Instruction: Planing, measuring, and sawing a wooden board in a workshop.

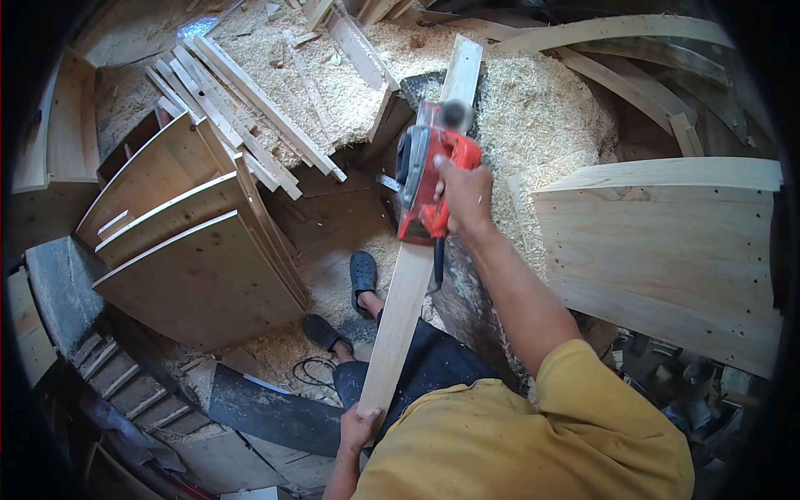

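We see wood shavings (542,108) heaped across the top of the frame and scattered over the floor (333,204) at center-left. Stack of curved-edge wooden panels (187,287) leans at left. Big pale panel (667,250) with dark holes along its edges sits at right. Bundle of thin wood strips (242,112) lies upper left, roughly parallel, on the shavings. Our workpiece, a long pale board (393,321), runs from top center down to lower center, tilted in frame, near end by the yellow shirt (492,442). Red-and-grey power planer (423,171) is on the board, upper center, covering its full width there. Our right hand (468,196) has its fingers wrapped around the planer's red handle. Our left hand (358,429), lower center, grips the board's near end: thumb on the top face, other fingers mostly hidden. Dark clogs (363,273) on the feet, left of the board. Short black cord sleeve (438,265) hangs below the planer, just right of the board.
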Tool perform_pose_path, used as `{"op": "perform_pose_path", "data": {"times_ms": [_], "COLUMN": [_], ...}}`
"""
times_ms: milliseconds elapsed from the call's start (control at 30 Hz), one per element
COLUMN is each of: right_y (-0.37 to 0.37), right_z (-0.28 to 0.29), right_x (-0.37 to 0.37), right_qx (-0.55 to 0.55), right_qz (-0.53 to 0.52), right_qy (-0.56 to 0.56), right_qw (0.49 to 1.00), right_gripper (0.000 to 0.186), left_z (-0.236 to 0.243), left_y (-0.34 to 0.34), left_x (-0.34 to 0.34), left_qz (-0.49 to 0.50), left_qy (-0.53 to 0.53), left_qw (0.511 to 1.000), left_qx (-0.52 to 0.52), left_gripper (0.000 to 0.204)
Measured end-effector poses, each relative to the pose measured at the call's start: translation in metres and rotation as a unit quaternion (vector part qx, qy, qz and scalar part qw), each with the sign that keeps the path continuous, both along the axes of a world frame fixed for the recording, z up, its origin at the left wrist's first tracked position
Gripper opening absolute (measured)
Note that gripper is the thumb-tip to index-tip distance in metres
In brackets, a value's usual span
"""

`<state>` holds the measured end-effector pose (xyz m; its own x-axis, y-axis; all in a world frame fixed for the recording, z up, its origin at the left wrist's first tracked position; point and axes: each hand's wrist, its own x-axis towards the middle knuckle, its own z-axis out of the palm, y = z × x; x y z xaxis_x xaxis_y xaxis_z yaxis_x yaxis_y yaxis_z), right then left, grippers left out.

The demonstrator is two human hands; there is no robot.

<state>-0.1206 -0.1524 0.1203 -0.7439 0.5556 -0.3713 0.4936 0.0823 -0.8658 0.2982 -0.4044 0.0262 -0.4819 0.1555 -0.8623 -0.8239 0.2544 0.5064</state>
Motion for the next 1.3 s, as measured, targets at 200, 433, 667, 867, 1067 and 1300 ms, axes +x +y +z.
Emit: {"op": "perform_pose_path", "data": {"times_ms": [200,433,667,867,1067,1300], "right_y": [0.036,0.08,0.123,0.167,0.182,0.185], "right_z": [-0.008,-0.014,-0.025,-0.04,-0.042,-0.031], "right_x": [-0.072,-0.155,-0.237,-0.293,-0.339,-0.336], "right_qx": [-0.031,-0.008,-0.017,0.012,-0.052,-0.007], "right_qz": [-0.019,0.005,0.007,0.024,0.051,0.033], "right_qy": [0.052,0.063,0.08,0.097,0.163,0.118], "right_qw": [0.998,0.998,0.997,0.995,0.984,0.992], "right_gripper": [0.014,0.012,0.014,0.016,0.01,0.007], "left_z": [0.0,-0.003,-0.001,0.0,-0.005,-0.001], "left_y": [0.002,0.002,0.004,0.002,0.0,-0.014], "left_x": [-0.002,0.0,-0.007,-0.011,-0.007,-0.012], "left_qz": [0.019,0.01,0.012,0.023,0.039,0.016], "left_qy": [0.001,-0.007,-0.025,-0.045,-0.074,-0.09], "left_qw": [1.0,1.0,1.0,0.999,0.996,0.996], "left_qx": [-0.001,-0.015,-0.009,0.008,0.019,0.007], "left_gripper": [0.035,0.034,0.033,0.031,0.032,0.036]}}
